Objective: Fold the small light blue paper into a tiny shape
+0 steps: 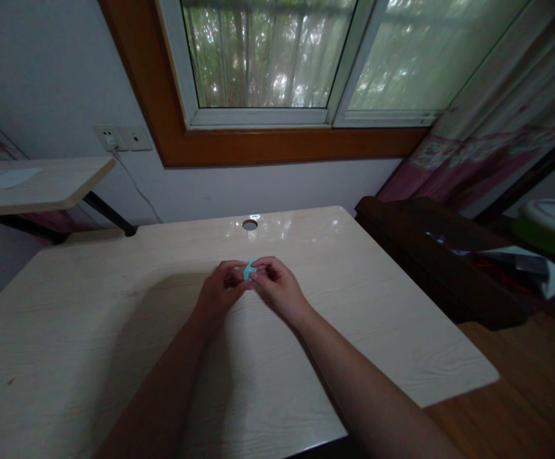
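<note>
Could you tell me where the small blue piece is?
Head view, centre: the small blue piece is pinched between left hand and right hand, over the pale wooden table.

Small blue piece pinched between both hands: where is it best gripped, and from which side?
Probably by its upper tip, the only part showing, pinched from above or the far side. The small blue piece sits over the table, its flanks covered by the fingertips of the left hand and right hand. Its material is unclear.
</note>
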`<state>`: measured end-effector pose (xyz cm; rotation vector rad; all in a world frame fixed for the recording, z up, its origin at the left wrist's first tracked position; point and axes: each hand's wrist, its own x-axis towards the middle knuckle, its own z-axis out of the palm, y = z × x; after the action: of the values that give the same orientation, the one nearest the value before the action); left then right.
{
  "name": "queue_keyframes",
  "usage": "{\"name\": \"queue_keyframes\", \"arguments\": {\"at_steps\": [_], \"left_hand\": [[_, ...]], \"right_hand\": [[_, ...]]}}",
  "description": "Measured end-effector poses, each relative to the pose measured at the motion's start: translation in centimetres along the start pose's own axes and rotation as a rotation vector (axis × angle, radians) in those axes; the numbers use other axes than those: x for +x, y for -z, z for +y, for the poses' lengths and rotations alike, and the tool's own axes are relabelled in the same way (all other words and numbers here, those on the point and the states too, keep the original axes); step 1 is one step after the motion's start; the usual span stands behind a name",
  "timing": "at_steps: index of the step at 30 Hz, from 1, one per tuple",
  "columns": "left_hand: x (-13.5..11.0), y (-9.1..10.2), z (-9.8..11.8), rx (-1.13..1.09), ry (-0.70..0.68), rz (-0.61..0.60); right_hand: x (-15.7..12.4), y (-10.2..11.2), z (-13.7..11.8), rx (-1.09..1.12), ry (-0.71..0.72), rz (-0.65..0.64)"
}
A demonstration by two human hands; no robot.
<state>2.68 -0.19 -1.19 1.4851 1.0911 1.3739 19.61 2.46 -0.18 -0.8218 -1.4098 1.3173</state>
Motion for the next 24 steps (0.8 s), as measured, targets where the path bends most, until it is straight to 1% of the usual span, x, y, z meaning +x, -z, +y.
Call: {"name": "queue_keyframes", "arguments": {"at_steps": [4,10,17,21,24], "left_hand": [[-0.03,0.02,-0.11,0.016,0.012,0.000],[0.05,0.06,-0.10,0.083,0.001,-0.005],[-0.02,-0.23,0.70,0.079,0.021,-0.006],[-0.05,-0.14,0.37,0.050,0.009,-0.023],[-0.02,-0.02,-0.15,0.036,-0.005,0.005]], "right_hand": [[0.13,-0.10,0.20,0.036,-0.003,0.023],[0.13,-0.33,0.29,0.106,-0.017,0.024],[0.18,-0.50,0.22,0.090,-0.014,0.084],[0.11,-0.56,-0.20,0.086,-0.030,0.063],[0.01,-0.63,-0.37,0.100,-0.031,0.032]]}}
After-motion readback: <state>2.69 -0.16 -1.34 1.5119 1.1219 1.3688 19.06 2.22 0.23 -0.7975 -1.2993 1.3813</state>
